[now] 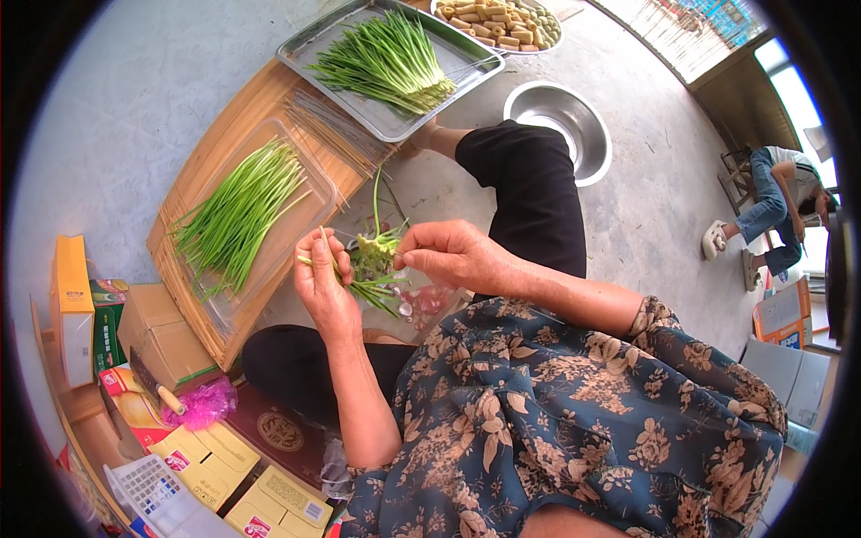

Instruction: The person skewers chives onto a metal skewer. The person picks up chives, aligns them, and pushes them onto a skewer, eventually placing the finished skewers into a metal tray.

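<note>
My left hand (329, 289) holds a few green stalks, likely garlic chives, their pale ends upward between thumb and fingers and green parts emerging below. To its right, my right hand (451, 255) has thumb and forefinger pinched; a thin stick seems to be between them, but this is too small to tell. Beneath and between the hands are leafy green scraps (377, 250). A clear plastic tray (327, 191) on the wooden board (249, 101) bears a pile of green stalks (245, 215). Thin skewers (336, 131) lie on the board beside a metal tray (306, 50) with skewered stalks (390, 64).
A steel basin (592, 134) stands on the floor beyond my knee. Farther up is a dish of rolled food pieces (501, 23). Cardboard boxes (165, 329), a knife (165, 393) and a pink plastic bag (205, 403) are at lower left. Another person (773, 195) sits at far right.
</note>
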Demonstrator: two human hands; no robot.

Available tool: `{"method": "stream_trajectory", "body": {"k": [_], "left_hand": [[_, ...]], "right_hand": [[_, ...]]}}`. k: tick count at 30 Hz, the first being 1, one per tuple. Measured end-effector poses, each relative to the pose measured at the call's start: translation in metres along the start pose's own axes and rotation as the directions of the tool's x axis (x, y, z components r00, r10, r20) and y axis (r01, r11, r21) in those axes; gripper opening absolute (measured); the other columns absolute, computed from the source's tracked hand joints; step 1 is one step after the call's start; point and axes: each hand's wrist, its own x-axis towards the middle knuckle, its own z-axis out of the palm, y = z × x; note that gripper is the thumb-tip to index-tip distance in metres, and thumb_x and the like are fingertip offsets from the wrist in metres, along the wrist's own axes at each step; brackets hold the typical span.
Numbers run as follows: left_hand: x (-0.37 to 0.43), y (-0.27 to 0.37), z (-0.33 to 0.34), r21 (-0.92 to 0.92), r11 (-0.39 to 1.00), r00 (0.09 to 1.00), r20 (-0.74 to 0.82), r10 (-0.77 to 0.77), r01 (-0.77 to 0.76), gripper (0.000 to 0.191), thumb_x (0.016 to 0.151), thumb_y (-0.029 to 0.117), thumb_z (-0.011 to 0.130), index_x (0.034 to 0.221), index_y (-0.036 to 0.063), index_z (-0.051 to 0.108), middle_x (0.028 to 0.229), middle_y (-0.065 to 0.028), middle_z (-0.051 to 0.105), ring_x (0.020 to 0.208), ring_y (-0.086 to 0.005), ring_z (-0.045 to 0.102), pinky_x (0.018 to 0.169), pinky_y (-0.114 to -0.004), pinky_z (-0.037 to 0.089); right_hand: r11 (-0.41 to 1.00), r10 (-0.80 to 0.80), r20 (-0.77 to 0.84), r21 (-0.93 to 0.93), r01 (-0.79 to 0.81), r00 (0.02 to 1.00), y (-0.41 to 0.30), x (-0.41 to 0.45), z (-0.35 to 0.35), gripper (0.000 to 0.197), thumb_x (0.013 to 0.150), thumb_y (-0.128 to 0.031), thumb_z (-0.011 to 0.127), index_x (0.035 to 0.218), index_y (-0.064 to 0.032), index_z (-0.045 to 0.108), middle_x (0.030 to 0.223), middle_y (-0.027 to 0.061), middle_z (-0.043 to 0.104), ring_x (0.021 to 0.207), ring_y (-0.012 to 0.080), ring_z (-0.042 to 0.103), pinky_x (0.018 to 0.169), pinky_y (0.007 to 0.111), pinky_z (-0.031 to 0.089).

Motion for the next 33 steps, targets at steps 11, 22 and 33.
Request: {"method": "stream_trajectory", "body": {"k": [11,22,33], "left_hand": [[-0.001,-0.002,-0.001,-0.111,0.991,0.997,0.013,-0.072,0.073,0.019,0.094,0.018,0.054,0.105,0.0026,0.058,0.080,0.0003,0.054,0.064,-0.0058,0.047,0.052,-0.020,0.033],[-0.001,0.000,0.000,-0.059,0.997,0.998,-0.036,-0.048,0.046,0.018,0.093,0.017,0.058,0.101,0.0019,0.062,0.079,0.0014,0.055,0.064,-0.0046,0.047,0.053,-0.019,0.035],[-0.002,-0.004,0.004,0.146,0.984,0.987,-0.108,0.119,-0.102,0.014,0.091,0.012,0.059,0.096,-0.0006,0.065,0.075,0.0021,0.054,0.062,-0.0031,0.043,0.052,-0.018,0.035]], "right_hand": [[0.993,-0.078,-0.014,-0.092,0.077,0.997,0.006,0.003,0.003,0.018,0.091,-0.017,0.057,0.092,0.0001,0.063,0.076,0.0020,0.063,0.066,0.0068,0.051,0.059,0.024,0.044],[0.990,-0.068,-0.015,-0.128,0.066,0.998,0.006,0.003,0.001,0.018,0.092,-0.017,0.055,0.092,-0.0006,0.063,0.070,0.0022,0.060,0.061,0.0079,0.049,0.055,0.026,0.043],[0.991,-0.108,-0.027,-0.083,0.105,0.994,0.015,0.006,0.003,0.018,0.092,-0.017,0.055,0.091,-0.0004,0.063,0.064,-0.0007,0.054,0.057,0.0061,0.044,0.051,0.024,0.038]]}}
